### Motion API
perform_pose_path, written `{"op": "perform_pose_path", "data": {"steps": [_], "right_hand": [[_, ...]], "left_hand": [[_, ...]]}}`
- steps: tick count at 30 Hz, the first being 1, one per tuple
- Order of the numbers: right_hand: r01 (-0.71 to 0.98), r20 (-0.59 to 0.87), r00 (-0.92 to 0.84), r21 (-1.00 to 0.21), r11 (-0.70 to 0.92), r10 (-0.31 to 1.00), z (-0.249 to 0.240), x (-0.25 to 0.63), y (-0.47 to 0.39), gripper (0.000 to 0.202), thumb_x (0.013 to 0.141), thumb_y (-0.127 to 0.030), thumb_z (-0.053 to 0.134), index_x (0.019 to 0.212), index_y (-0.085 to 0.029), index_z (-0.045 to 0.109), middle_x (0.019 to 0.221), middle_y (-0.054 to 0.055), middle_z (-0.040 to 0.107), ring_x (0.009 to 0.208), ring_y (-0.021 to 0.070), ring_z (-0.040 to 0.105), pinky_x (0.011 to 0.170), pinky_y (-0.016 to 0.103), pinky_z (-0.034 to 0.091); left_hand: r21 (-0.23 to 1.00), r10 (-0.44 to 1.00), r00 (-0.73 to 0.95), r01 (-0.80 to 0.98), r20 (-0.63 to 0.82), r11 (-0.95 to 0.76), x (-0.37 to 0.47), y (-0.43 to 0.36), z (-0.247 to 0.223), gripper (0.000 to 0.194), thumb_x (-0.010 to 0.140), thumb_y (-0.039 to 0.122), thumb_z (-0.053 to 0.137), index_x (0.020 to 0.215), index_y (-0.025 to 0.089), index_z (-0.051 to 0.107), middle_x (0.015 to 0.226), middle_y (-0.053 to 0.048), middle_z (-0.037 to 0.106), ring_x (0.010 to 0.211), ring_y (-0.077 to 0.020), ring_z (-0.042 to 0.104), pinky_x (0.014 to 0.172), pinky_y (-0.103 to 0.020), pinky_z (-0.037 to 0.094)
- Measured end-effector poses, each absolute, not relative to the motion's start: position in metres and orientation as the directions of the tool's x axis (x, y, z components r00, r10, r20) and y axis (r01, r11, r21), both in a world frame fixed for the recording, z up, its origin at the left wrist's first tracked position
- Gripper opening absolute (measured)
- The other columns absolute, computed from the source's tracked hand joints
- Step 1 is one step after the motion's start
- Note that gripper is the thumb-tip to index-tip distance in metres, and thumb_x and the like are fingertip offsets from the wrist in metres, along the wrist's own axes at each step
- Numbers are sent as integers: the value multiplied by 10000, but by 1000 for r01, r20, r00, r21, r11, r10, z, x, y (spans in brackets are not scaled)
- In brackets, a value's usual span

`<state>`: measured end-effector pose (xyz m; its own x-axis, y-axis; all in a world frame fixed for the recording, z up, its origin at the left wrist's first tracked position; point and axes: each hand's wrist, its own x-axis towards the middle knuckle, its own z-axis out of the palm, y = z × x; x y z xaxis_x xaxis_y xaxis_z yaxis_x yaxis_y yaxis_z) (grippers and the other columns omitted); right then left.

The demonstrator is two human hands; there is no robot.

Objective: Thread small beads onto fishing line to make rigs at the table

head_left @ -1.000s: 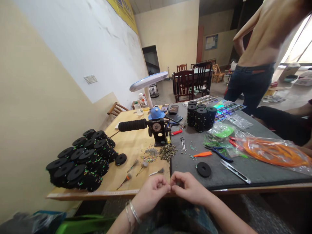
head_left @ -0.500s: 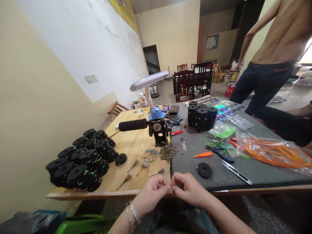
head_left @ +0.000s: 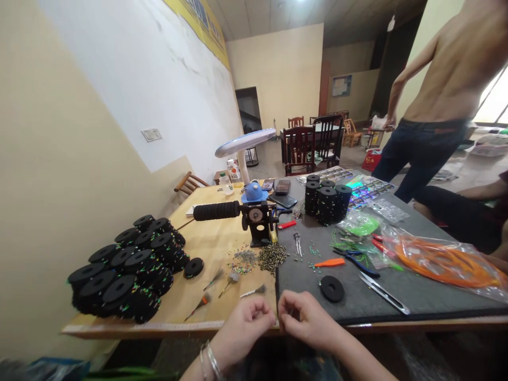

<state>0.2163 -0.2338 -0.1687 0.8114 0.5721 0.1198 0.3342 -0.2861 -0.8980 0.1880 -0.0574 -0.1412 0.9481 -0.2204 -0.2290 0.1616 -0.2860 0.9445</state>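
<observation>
At the table's front edge, my left hand [head_left: 254, 321] and my right hand [head_left: 304, 317] face each other, fingertips nearly touching. Both are closed in a pinch; whatever they hold is too small or thin to make out. Just beyond my left hand lies a small dark brush-like tuft on a white stem [head_left: 254, 291]. A black foam ring [head_left: 332, 289] rests on the grey mat past my right hand. Ahead are a pile of small brass-coloured pieces [head_left: 272, 257], grey bits [head_left: 245, 257] and an orange-handled tool [head_left: 329, 262].
Stacked black foam spools [head_left: 119, 288] fill the left side. A black winder with foam roll [head_left: 257, 217] and a blue-based lamp [head_left: 254, 193] stand behind. To the right are thread snips [head_left: 384, 293], pliers [head_left: 362, 264] and bagged orange cord [head_left: 444, 259]. A person [head_left: 432, 116] stands beyond.
The view has tilted up slightly, so the table sits lower in the picture. My hands keep the same pinched pose close together. The standing person has shifted slightly.
</observation>
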Motion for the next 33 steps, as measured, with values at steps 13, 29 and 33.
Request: {"op": "perform_pose_path", "data": {"steps": [13, 29, 33], "right_hand": [[262, 98, 804, -944, -201, 586, -164, 217, -238, 137, 731, -93, 511, 748, -168, 625, 659, -23, 651, 579, 110, 545, 555, 183, 401], [385, 166, 789, -884, -264, 591, -169, 217, -234, 91, 709, -98, 519, 683, -180, 548, 604, -55, 547, 574, 103, 493, 556, 187, 362], [335, 146, 794, -915, -225, 590, -172, 218, -236, 102, 714, -94, 497, 677, -187, 519, 597, -49, 568, 573, 109, 515, 561, 191, 379]], "left_hand": [[945, -219, 941, 197, -257, -262, 187, -51, -140, 191, 693, 321, 618, 642, 158, 534, 588, 48, 462, 566, -105, 359, 545, -233, 263], [938, -236, 941, 164, -242, -306, 190, -56, -143, 163, 701, 302, 582, 651, 152, 538, 594, 36, 467, 576, -112, 376, 545, -242, 278], [941, -215, 944, 184, -250, -286, 188, -55, -142, 171, 698, 298, 601, 633, 161, 523, 573, 56, 434, 552, -98, 339, 535, -238, 268]]}}
